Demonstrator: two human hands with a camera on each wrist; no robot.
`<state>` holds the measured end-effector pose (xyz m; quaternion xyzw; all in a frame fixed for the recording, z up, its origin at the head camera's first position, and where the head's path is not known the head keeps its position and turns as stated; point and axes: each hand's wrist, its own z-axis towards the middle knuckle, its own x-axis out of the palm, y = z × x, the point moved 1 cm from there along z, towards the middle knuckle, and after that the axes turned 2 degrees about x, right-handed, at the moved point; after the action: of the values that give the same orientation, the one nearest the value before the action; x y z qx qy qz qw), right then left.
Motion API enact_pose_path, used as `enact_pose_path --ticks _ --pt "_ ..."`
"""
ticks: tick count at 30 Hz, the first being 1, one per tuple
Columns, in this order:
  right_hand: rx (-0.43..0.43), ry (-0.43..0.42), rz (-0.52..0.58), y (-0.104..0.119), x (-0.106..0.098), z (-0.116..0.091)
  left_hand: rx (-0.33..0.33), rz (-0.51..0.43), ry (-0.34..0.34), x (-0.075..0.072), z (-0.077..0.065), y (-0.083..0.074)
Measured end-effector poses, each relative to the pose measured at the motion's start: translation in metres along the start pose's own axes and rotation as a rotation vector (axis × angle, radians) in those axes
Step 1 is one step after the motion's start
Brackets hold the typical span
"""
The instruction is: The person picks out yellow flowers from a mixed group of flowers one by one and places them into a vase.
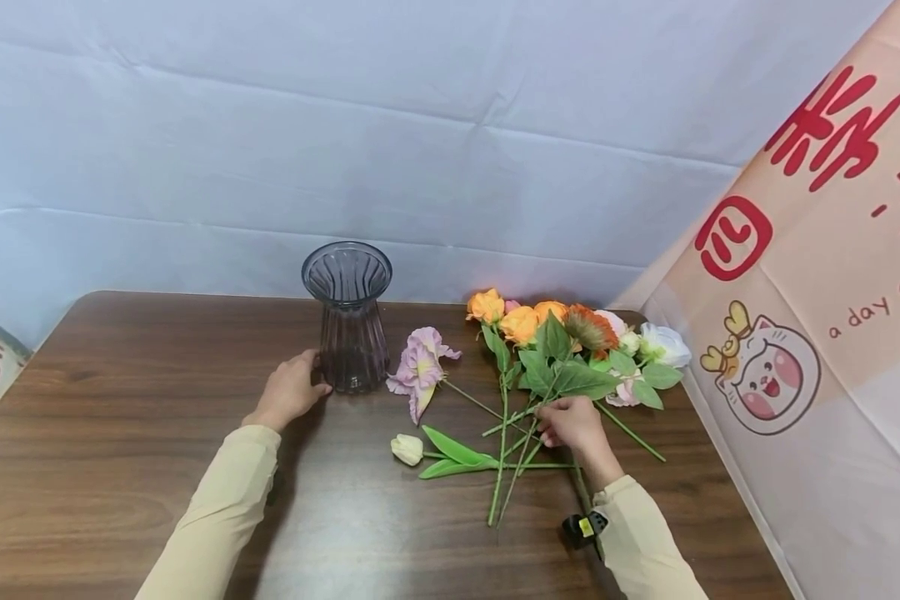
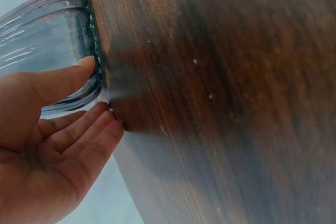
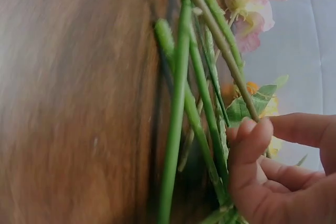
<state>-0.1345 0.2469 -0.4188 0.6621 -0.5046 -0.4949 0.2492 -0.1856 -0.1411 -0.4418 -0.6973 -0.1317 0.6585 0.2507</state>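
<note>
A grey-tinted ribbed glass vase (image 1: pixel 352 342) stands upright near the table's back edge. My left hand (image 1: pixel 291 390) is at the lower left of its base, fingers fairly straight. In the left wrist view the thumb (image 2: pixel 71 81) overlaps the glass near its bottom rim. My right hand (image 1: pixel 572 425) is over the crossing stems of artificial flowers, pinching a thin brownish-green flower stem (image 3: pixel 223 43) between thumb and fingertips. Other green stems (image 3: pixel 178 114) lie beside it. Leaves (image 1: pixel 562 367) and orange blooms (image 1: pixel 521 323) fan out beyond this hand.
A purple iris-like flower (image 1: pixel 420 367) lies right of the vase. In front of it is a cream tulip (image 1: pixel 407 450) with green leaves. White and pink blooms (image 1: pixel 663 344) sit at the right, beside a printed cloth wall (image 1: pixel 832 250). A pale sheet hangs behind the table.
</note>
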Motion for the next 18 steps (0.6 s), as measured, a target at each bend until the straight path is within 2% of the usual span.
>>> enact_pose_path --ticks 4,7,12,18 --pt "0.026 0.056 0.123 0.0003 -0.0018 0.0015 -0.002 -0.001 -0.003 -0.0004 -0.0002 -0.0004" --pt "0.034 0.068 0.169 0.0003 -0.0025 0.0021 -0.006 0.001 -0.001 0.0000 0.0008 -0.0010" --pt "0.026 0.090 0.210 -0.0006 -0.0025 0.0016 -0.029 0.005 0.013 0.0011 0.0016 -0.0020" --pt "0.038 0.085 0.209 0.0005 -0.0029 0.0011 -0.029 0.009 0.013 0.0011 0.0005 -0.0028"
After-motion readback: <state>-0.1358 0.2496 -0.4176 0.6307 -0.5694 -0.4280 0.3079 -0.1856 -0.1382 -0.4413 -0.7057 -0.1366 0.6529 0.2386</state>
